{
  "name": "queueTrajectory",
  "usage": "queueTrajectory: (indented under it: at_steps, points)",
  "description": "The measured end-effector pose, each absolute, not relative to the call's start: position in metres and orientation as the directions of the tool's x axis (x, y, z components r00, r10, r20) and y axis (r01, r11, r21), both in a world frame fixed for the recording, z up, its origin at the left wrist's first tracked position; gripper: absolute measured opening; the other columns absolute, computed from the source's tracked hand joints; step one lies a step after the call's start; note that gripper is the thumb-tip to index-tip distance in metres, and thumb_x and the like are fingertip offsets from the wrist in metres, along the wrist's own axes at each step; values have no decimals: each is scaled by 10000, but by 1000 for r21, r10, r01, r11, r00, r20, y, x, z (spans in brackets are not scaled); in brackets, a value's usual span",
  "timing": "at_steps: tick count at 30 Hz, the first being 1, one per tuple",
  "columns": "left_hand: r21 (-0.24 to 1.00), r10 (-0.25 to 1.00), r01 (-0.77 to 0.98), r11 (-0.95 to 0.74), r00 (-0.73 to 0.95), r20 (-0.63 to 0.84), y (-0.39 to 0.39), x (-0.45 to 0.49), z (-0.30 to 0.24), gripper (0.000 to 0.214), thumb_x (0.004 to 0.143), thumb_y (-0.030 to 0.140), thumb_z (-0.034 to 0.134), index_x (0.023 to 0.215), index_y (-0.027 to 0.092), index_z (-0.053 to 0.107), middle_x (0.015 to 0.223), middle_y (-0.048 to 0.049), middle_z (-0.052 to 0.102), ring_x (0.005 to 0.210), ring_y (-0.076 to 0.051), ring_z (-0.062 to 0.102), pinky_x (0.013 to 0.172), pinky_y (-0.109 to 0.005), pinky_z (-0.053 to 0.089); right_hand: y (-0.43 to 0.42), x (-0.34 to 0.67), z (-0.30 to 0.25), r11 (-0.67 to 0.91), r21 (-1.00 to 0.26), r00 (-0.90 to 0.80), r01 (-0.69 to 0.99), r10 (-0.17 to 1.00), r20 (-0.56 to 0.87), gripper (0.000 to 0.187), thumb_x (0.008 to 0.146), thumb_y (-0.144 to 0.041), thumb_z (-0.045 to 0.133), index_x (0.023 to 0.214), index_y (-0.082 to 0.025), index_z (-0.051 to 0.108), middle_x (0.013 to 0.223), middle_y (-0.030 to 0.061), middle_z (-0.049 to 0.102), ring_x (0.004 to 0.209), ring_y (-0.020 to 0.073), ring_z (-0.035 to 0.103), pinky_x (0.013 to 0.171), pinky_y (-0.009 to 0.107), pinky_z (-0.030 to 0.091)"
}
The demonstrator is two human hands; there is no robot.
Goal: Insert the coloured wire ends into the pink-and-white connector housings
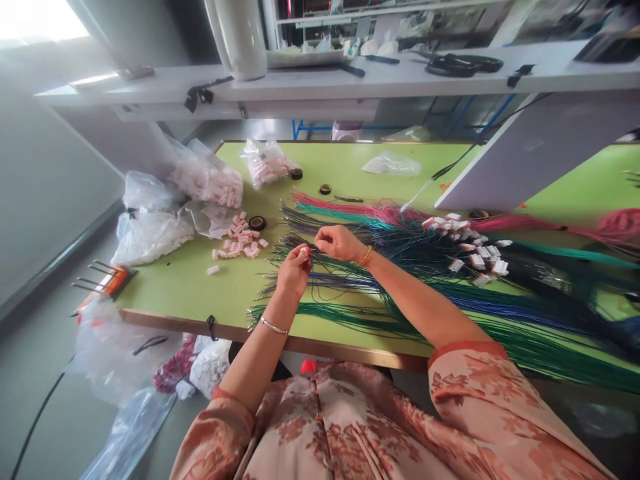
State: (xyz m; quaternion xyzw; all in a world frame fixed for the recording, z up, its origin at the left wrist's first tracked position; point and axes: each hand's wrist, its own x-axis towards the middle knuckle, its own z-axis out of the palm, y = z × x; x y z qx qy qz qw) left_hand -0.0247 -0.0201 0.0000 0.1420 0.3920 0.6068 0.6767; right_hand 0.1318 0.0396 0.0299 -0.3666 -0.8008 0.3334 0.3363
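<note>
My left hand (295, 270) is closed in a pinch on a small white connector (304, 252) just above the green table (200, 280). Close beside it, my right hand (337, 241) pinches a thin wire end that points toward the connector. Both hands hover over bundles of coloured wires (400, 293), green, blue, purple and pink, which fan out across the table to the right. A loose pile of small white and pink connectors (240, 243) lies to the left of my hands.
Clear plastic bags of connectors (210, 180) sit at the table's left and back. Small black tape rolls (257, 223) lie near them. White connectors fitted on wires (470, 250) lie at the right. A white shelf (350, 83) hangs overhead. More bags (120, 353) lie on the floor.
</note>
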Motion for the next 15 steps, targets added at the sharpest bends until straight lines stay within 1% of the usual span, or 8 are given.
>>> queueTrajectory:
  at_steps: [6, 12, 15]
  points:
    - [652, 929, -721, 235, -29, -368, -18, -11, -1, 170, 749, 55, 699, 885, 148, 657, 763, -6, 643, 684, -73, 580, 717, -207, 467, 31, 141, 25, 530, -715, -503, 456, 816, 285, 187, 766, -303, 550, 697, -147, 627, 614, -4, 608, 555, 94, 470, 553, 215, 320]
    - [661, 937, -716, 223, -29, -348, -18, -5, -5, 178, 739, 61, 706, 884, 151, 655, 770, -3, 642, 686, -66, 579, 736, -202, 471, 26, 146, 25, 514, -651, -478, 559, 841, 253, 158, 758, -278, 565, 705, -152, 644, 625, 4, 635, 554, 99, 490, 553, 221, 302]
    - [683, 946, -699, 213, -29, -324, -17, -3, -7, 200, 710, 93, 744, 878, 160, 657, 779, -3, 649, 713, -72, 589, 761, -211, 471, 25, 148, 25, 506, -630, -460, 589, 851, 254, 161, 764, -282, 573, 713, -153, 653, 633, 9, 643, 561, 103, 496, 561, 225, 306]
